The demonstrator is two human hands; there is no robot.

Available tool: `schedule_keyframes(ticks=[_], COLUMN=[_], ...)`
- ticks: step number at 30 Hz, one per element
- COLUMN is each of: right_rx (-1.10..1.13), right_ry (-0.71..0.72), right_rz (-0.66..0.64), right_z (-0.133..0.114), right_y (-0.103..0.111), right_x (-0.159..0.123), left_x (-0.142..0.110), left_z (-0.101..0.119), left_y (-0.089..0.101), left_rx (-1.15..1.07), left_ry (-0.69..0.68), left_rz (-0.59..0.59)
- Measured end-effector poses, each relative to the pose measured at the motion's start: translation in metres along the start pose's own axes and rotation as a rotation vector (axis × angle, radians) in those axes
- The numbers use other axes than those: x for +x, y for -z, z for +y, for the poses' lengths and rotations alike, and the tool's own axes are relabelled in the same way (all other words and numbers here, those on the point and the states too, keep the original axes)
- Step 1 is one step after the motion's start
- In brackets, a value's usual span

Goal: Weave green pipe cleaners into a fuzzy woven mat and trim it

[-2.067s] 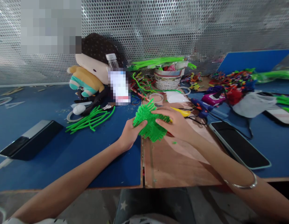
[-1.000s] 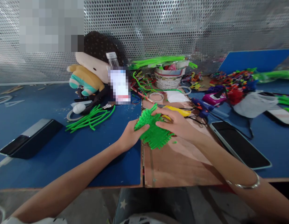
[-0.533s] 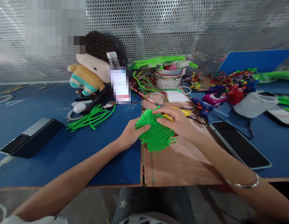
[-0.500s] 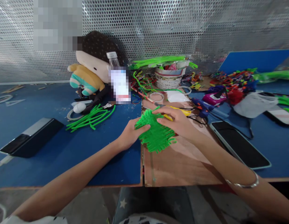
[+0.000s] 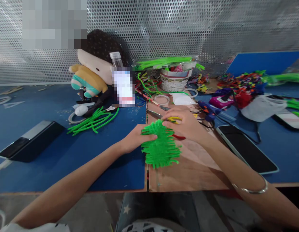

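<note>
A fuzzy green pipe-cleaner piece (image 5: 161,146), with many short ends sticking out at its sides, is held up over the seam between the blue and wooden table tops. My left hand (image 5: 137,138) grips its left edge, thumb lying across the front and fingers behind. At the top edge my right hand (image 5: 183,124) pinches the piece between thumb and fingertips. Pliers with a yellow and red handle (image 5: 174,119) lie just behind, partly hidden by my right hand. Loose green pipe cleaners (image 5: 95,121) lie to the left on the blue table.
A dark phone (image 5: 247,148) lies at the right, near a blue glue gun (image 5: 208,111). A black box-shaped device (image 5: 31,141) stands at the left. Behind are a plush doll (image 5: 91,77), a lit phone screen (image 5: 123,87), a bottle (image 5: 116,59) and a white basket (image 5: 174,81).
The green piece has come down slightly and turned more upright, its front now facing me. Both hands keep hold of it. More of the pliers shows behind.
</note>
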State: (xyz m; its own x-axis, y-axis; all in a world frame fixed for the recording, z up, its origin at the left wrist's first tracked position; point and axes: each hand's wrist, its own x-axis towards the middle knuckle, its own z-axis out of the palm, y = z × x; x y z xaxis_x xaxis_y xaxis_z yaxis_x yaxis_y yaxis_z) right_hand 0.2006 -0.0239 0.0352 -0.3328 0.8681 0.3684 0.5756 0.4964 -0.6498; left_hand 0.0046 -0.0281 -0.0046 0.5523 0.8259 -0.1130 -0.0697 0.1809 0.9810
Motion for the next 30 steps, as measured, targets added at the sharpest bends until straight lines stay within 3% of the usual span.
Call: schedule_keyframes(ticks=[3,9,16,22,30], right_rx=[-0.033,-0.095,0.08,0.03,-0.009], right_ry=[-0.042,0.045,-0.114,-0.092,-0.093], right_rz=[-0.098,-0.089,-0.243,-0.199,-0.198], right_z=[0.0008,0.0,0.0053,0.0064,0.0018], right_y=[-0.0012,-0.0057,-0.0046,-0.0031,-0.0008], right_x=[-0.0005,-0.0008,-0.0009,-0.0002,0.0012], left_x=[-0.0011,-0.0018,-0.0002,0.005,0.0038], left_z=[0.0025,0.0064,0.0055,-0.0007,0.0075], left_y=[-0.0003,-0.0005,0.0007,-0.0003,-0.0048], left_rx=[-0.026,-0.117,-0.021,0.064,0.003], left_ry=[0.065,0.188,0.179,0.034,0.15], left_rz=[-0.05,-0.1,-0.126,0.09,0.177])
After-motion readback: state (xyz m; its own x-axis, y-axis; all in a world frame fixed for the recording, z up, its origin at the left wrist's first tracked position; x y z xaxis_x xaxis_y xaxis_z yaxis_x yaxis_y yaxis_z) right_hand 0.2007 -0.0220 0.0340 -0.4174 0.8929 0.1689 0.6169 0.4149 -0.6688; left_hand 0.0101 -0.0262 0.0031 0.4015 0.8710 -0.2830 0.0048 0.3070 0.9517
